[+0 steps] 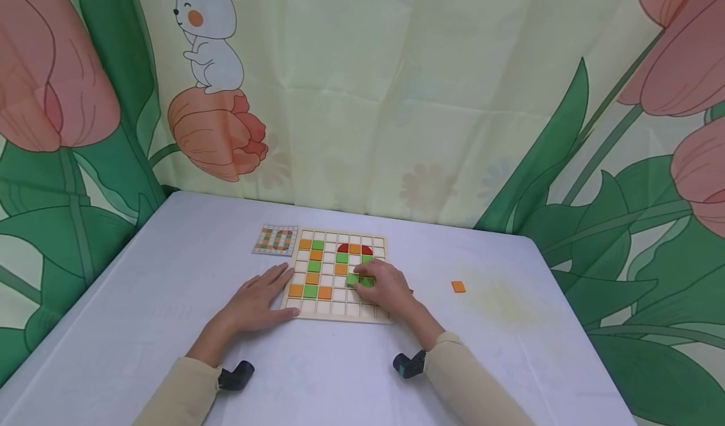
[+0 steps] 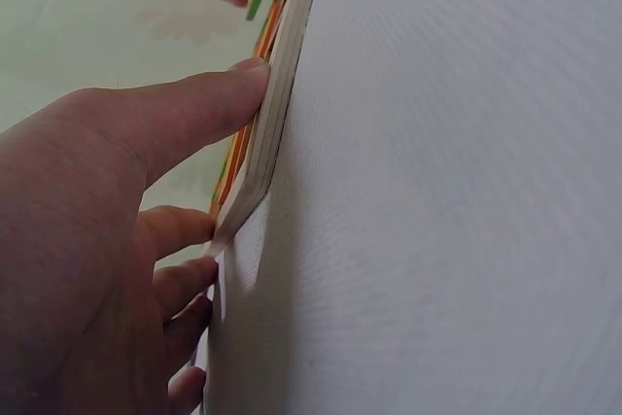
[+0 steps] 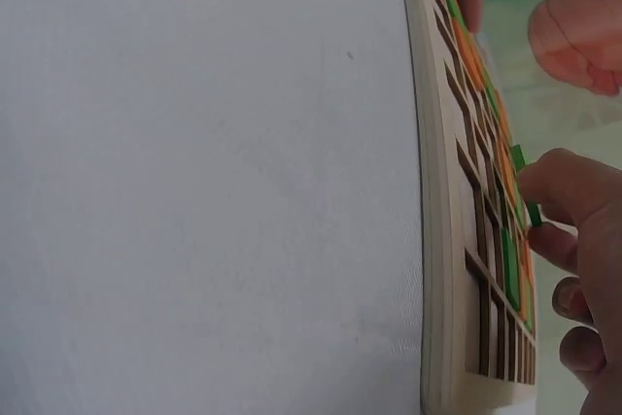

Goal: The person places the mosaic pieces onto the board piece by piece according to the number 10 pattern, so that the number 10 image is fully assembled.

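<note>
A wooden grid board (image 1: 340,318) lies on the table, with orange and green square tiles and two red rounded pieces (image 1: 343,248) set in its cells. My left hand (image 1: 257,300) rests at the board's left side, fingers extended, thumb touching the near left corner. Over the right half of the board, my right hand (image 1: 386,284) pinches a green square tile (image 1: 352,279) between thumb and fingertips. That tile is tilted in the right wrist view, just above the board. Another green tile (image 1: 367,282) sits beside it, partly covered by the right hand.
A small pattern card (image 1: 274,240) lies by the board's upper left corner. One loose orange tile (image 1: 458,286) is on the white-covered table (image 1: 317,375), right of the board. A sliver of red (image 1: 411,291) shows beside the right hand. A printed curtain (image 1: 351,130) hangs behind.
</note>
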### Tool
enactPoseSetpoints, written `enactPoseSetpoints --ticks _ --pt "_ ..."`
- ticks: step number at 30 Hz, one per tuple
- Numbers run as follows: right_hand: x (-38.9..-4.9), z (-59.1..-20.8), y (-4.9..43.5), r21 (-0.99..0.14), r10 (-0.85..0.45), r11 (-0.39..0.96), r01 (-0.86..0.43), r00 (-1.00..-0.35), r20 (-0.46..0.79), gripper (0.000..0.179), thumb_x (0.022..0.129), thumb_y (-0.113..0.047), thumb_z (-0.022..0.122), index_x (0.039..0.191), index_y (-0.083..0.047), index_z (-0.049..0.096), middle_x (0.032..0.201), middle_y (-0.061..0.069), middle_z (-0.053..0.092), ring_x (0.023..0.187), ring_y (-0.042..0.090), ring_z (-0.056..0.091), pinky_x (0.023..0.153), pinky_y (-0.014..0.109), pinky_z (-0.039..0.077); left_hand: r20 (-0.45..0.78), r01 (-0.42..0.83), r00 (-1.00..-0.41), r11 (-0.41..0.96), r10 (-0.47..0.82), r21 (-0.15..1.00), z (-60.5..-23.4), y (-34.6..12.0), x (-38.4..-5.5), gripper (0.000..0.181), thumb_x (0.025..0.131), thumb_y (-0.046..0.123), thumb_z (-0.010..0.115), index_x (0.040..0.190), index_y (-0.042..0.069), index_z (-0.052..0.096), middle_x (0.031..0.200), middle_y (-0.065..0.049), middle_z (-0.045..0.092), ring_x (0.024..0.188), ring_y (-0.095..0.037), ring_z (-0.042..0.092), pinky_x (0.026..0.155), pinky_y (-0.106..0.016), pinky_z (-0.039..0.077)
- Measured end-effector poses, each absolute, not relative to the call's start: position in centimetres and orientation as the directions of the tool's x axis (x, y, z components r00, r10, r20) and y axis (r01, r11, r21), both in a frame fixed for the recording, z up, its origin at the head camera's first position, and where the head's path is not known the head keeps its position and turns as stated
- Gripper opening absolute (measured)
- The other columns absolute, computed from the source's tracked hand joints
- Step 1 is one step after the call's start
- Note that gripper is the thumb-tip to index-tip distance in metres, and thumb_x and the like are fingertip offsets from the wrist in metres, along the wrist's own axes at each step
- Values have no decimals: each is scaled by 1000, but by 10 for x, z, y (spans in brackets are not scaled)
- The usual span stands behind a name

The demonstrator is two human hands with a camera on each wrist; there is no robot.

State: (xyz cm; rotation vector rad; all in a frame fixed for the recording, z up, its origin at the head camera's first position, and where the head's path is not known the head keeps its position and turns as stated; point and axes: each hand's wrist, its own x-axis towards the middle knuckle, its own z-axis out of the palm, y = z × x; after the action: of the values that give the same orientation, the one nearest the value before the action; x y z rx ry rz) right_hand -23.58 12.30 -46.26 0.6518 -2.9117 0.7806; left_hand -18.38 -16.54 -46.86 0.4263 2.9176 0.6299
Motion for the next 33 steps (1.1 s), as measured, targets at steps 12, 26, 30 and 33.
enactPoseSetpoints --ticks 12,26,30,33 --pt "-232 -465 103 -443 -413 784 -434 -899 149 13 87 -31 71 98 -25 74 106 -9 67 104 14 62 91 35 53 -55 254 -951 873 303 417 -469 -167 -184 88 84 57 63 152 12 30 160 -14 25 146 -38 25 116 -60 23" --pt "-233 -464 99 -454 -398 797 -398 -912 100 12 86 -32 73 95 -25 75 109 -7 64 105 14 60 90 35 54 -68 248 -950 872 303 422 -470 -164 -184 89 84 58 63 153 12 30 160 -14 24 146 -38 24 116 -61 23" --pt "-229 -461 103 -492 -371 791 -365 -924 89 16 87 -31 72 101 -24 75 112 -4 64 108 17 59 92 39 52 -65 249 -951 872 303 422 -468 -165 -183 89 84 57 64 152 12 30 160 -14 25 146 -39 25 116 -61 23" --pt "-227 -460 108 -506 -351 789 -349 -932 95 19 88 -30 71 106 -23 74 114 -3 64 111 19 59 94 41 52 -64 246 -952 873 300 421 -469 -166 -183 88 84 56 64 152 12 30 160 -14 25 146 -38 25 115 -61 23"
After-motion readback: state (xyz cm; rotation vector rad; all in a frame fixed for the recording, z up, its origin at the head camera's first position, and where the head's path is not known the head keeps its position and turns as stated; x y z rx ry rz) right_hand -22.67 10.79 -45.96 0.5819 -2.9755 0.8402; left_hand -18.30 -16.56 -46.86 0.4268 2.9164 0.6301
